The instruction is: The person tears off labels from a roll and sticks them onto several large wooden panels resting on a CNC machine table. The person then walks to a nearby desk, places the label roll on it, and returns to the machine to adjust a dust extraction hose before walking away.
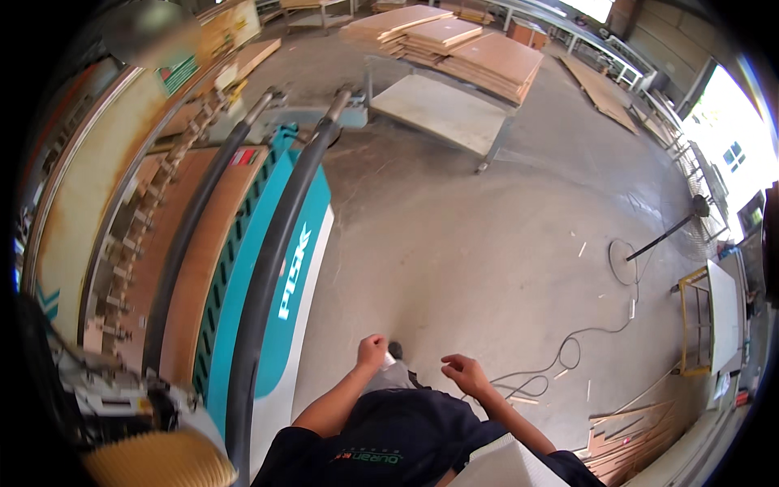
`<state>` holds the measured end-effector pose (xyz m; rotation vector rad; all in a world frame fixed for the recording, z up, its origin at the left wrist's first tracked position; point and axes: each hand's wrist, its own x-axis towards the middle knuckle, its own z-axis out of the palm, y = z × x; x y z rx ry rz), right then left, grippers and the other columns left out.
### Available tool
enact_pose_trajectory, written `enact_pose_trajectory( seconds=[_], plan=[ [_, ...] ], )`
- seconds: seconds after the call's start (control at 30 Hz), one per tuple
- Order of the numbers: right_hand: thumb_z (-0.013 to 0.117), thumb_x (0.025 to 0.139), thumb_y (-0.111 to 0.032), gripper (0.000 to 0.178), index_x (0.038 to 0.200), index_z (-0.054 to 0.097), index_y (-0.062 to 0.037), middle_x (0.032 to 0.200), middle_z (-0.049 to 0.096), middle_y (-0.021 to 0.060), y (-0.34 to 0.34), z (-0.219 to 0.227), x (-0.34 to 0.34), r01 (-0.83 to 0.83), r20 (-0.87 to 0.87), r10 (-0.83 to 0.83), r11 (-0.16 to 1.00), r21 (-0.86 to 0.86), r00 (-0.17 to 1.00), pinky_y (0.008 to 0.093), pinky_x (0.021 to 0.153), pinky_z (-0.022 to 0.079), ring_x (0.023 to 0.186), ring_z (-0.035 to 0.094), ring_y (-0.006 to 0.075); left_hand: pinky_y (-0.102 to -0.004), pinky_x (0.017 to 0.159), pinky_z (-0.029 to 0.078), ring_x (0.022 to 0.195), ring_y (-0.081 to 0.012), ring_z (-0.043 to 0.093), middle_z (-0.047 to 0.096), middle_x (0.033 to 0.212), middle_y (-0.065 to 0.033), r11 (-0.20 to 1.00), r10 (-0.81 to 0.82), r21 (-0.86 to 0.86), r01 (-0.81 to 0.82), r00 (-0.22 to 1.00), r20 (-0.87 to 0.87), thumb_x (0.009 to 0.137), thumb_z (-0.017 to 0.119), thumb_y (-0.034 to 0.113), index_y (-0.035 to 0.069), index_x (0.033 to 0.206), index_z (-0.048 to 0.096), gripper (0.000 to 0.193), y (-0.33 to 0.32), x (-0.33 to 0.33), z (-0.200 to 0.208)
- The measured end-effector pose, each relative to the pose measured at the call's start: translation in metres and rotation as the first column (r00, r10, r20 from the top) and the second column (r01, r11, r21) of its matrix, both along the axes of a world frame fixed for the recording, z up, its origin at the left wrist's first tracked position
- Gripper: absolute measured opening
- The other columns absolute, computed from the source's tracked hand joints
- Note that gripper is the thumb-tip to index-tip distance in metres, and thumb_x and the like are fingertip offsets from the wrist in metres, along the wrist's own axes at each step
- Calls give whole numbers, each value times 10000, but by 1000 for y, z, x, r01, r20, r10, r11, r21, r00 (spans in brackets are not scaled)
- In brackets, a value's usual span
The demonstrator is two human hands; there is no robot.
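Observation:
My left hand [372, 351] hangs before my body with its fingers curled closed. A small white patch [389, 358] shows beside it; whether it lies in the grip I cannot tell. To the right, my right hand [466, 374] is held over the floor with fingers loosely bent and apart, nothing seen in it. Nearest on my left stands a long teal and white machine [312, 203] with two black padded bars [280, 252] along it. Behind the bars, a brown wooden panel [195, 316] lies in the machine, beside a row of metal fittings [122, 268]. Neither hand touches the machine.
Ahead, a low table [438, 112] stands before stacked brown boards [487, 61]. A cable [568, 341] loops over the concrete floor on the right, near a standing fan [699, 207]. Wood strips [633, 438] lie at lower right, below a white-topped stand [722, 316].

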<state>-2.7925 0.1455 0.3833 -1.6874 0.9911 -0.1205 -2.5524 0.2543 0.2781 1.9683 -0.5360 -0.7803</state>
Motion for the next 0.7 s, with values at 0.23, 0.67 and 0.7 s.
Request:
enact_pose_trajectory(
  seconds=[0.23,0.67,0.7],
  plan=[
    [668,796,-144,530,1263,454,-14,876,640,101,-146,61,76,315,323,-326,945,86,889,286,685,491,735,612,123,-262,629,449,692,-128,563,601,731,-48,942,-263,-302,146,881,-394,822,538,157,-13,929,631,222,-259,12,119],
    [650,698,-180,392,1054,598,-26,698,613,70,-453,72,228,62,311,30,957,-282,950,269,592,473,602,577,120,-266,644,451,706,-106,549,594,769,-10,980,-170,-184,81,824,-541,916,497,384,13,933,648,400,-506,125,143],
    [652,698,-179,391,1054,597,-28,701,611,65,-479,87,243,4,296,90,953,-303,951,268,588,470,598,570,122,-266,646,454,708,-103,551,595,770,-10,973,-193,-206,101,845,-499,923,485,400,16,926,650,418,-526,139,152]
  ],
)
